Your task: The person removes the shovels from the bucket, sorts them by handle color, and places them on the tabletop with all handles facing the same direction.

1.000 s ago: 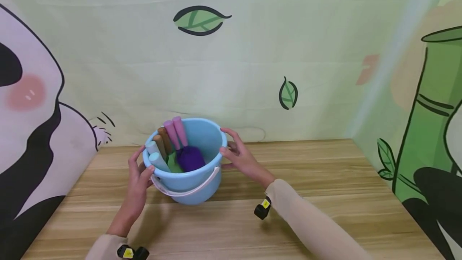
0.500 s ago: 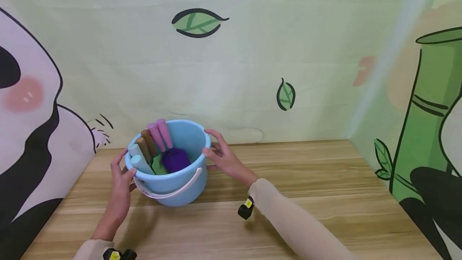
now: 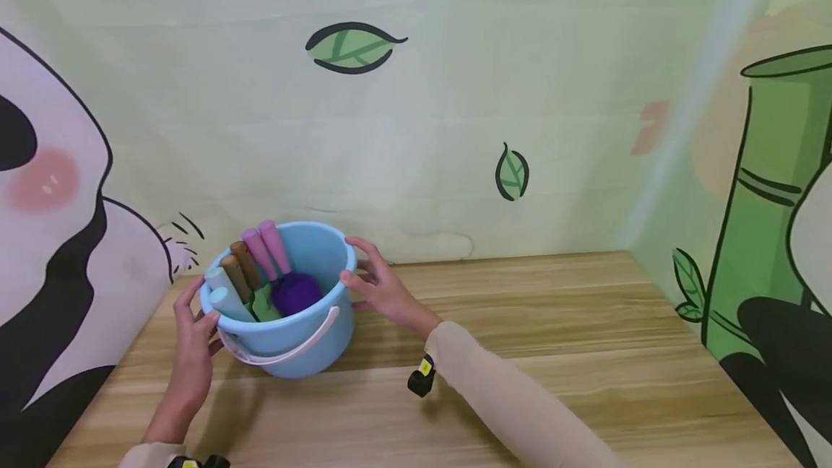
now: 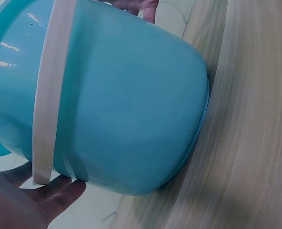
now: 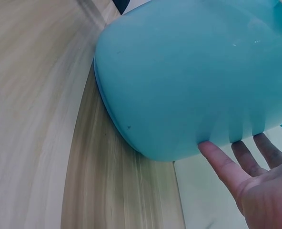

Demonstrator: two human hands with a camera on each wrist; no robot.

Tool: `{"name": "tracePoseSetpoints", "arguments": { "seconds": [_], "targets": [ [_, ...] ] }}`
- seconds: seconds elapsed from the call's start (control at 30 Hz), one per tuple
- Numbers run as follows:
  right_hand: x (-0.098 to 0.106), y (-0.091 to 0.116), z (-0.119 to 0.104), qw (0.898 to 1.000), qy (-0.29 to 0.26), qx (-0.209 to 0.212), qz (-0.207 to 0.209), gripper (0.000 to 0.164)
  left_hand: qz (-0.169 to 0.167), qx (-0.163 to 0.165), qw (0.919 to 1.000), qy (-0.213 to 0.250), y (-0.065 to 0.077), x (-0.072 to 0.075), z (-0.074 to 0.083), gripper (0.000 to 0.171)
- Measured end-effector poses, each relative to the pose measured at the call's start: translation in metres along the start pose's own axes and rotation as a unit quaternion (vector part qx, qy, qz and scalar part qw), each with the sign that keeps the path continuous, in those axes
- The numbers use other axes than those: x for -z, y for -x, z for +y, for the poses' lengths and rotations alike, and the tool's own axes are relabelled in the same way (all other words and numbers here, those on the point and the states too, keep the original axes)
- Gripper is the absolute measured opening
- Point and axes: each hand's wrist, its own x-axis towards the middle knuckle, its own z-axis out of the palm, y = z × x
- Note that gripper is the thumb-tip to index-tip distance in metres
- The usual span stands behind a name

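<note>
A light blue bucket [image 3: 315, 345] with a white handle [image 3: 295, 352] is between my two hands at the left of the table, tilted slightly. My left hand [image 3: 193, 349] grips its left rim, the thumb over the edge and fingers along the outer wall. On the other side my right hand [image 3: 383, 295] holds the right rim, with fingertips against the wall in the right wrist view. Inside lean tools with light blue handles [image 3: 227, 302], brown handles [image 3: 243, 266] and pink handles [image 3: 266, 244]. A purple scoop-like head [image 3: 297, 295] and a green piece [image 3: 264, 303] show lower down.
The wood-grain table [image 3: 552, 352] extends to the right of the bucket. Behind it stands a pale green cloth backdrop [image 3: 422, 128] printed with leaves, a panda and bamboo. Black cameras sit at both wrists, one at the right wrist [image 3: 422, 375].
Both hands have moved the bucket leftward across the table, a little toward the person. The grip on the rim stays the same, and the tools stay inside.
</note>
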Motion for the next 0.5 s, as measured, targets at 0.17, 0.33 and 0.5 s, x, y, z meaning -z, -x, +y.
{"name": "tracePoseSetpoints", "arguments": {
  "seconds": [0.17,0.33,0.5],
  "targets": [
    [-0.005,-0.001,-0.001,1.000,0.004,-0.006,0.003,0.065,0.004,-0.003,1.0000,-0.004,0.001,0.005,-0.004,0.058],
    [-0.009,-0.005,-0.002,1.000,-0.003,-0.009,0.000,0.063,0.005,0.000,0.9999,-0.012,-0.001,0.010,-0.004,0.058],
    [-0.010,-0.006,-0.001,1.000,-0.003,-0.010,0.000,0.062,0.005,0.004,0.9998,-0.020,-0.001,0.011,-0.003,0.058]
  ]
}}
